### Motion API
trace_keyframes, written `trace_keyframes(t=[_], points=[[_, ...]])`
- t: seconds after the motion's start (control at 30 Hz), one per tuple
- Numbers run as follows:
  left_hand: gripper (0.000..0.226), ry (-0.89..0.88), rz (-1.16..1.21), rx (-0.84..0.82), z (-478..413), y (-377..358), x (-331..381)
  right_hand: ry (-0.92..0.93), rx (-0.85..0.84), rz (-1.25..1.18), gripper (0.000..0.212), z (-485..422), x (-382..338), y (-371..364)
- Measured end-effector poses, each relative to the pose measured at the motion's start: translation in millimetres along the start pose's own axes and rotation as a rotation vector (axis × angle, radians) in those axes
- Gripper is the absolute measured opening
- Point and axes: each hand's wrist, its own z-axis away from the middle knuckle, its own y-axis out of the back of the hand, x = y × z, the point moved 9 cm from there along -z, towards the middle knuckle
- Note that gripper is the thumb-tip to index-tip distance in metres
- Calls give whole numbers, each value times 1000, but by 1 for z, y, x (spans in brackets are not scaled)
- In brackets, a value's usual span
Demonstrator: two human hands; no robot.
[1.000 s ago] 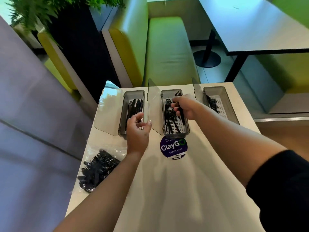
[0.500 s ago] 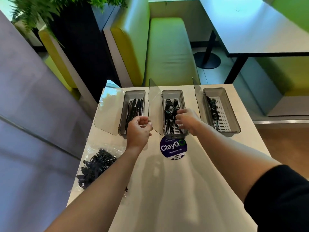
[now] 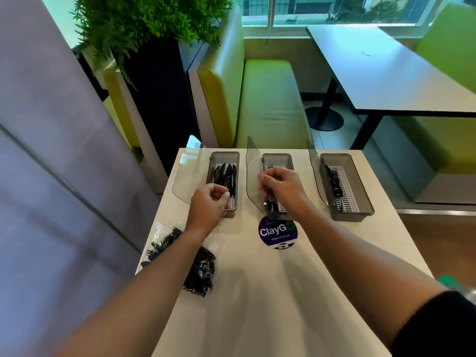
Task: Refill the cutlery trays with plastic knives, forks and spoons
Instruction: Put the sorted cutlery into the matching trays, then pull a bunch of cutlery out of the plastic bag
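Three grey cutlery trays stand in a row at the table's far end, each with its clear lid tilted open. Black knives lie in the left tray (image 3: 233,157), forks in the middle tray (image 3: 277,158) and a few spoons in the right tray (image 3: 346,163). My right hand (image 3: 282,188) is over the middle tray, fingers curled down round black forks (image 3: 271,204). My left hand (image 3: 207,206) hovers at the near end of the left tray, its fingers curled toward the thumb with nothing visible in them.
A clear plastic bag of black cutlery (image 3: 202,269) lies on the table's left side, under my left forearm. A round purple ClayGo sticker (image 3: 278,231) sits in front of the middle tray. Green benches and a dark table (image 3: 386,73) lie beyond.
My right hand went from the middle tray's far end to its near end, then settled over its middle with forks. My left hand stayed by the left tray. The view tilted up.
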Motion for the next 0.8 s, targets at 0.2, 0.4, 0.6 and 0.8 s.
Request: trace_keyframes(t=[0.2,0.4,0.6,0.8], points=[[9,-62,-171,91,6,72,-13,67,-116,44,10,23,-14,-76],[11,-26,-420,100,28,124,-52,-1,-168,256,10,41,27,-123],[28,207,-499,79,42,148,-123,-201,-160,389,38,46,89,-129],[60,384,-418,-6,57,141,-171,-449,-218,142,67,55,133,-146]])
